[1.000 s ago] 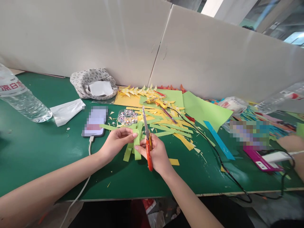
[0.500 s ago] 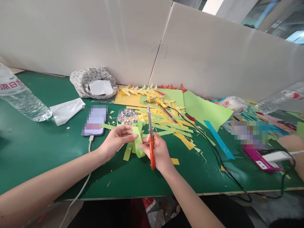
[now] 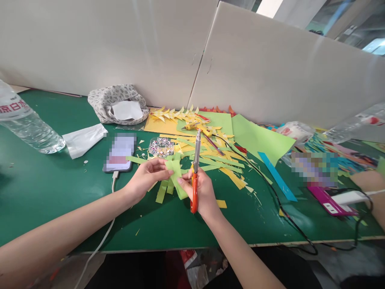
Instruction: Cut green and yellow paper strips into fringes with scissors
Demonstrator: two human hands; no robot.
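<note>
My left hand (image 3: 150, 174) pinches a light green paper strip (image 3: 175, 170) between thumb and fingers. The strip bends in a loop toward the table's front. My right hand (image 3: 203, 190) grips orange-handled scissors (image 3: 195, 188), whose blades look closed and point away from me. With its thumb and a finger, that hand also touches the strip's right side. Under and beyond both hands lies a pile of green and yellow paper strips (image 3: 222, 162). A clear pack of shiny gems (image 3: 161, 147) rests just past my left hand.
Left of my hands are a charging phone (image 3: 120, 152), a white tissue (image 3: 86, 140), a water bottle (image 3: 27, 120) and a patterned cloth pouch (image 3: 117, 106). A yellow glue gun (image 3: 204, 129) trails a black cord (image 3: 264, 176). Far right, another person's arm (image 3: 369, 188) is near a magenta power strip (image 3: 331, 204).
My right hand and the scissors have shifted slightly right, and the blades lean further right. The green strip has turned, showing more of its flat face. My left hand has barely moved.
</note>
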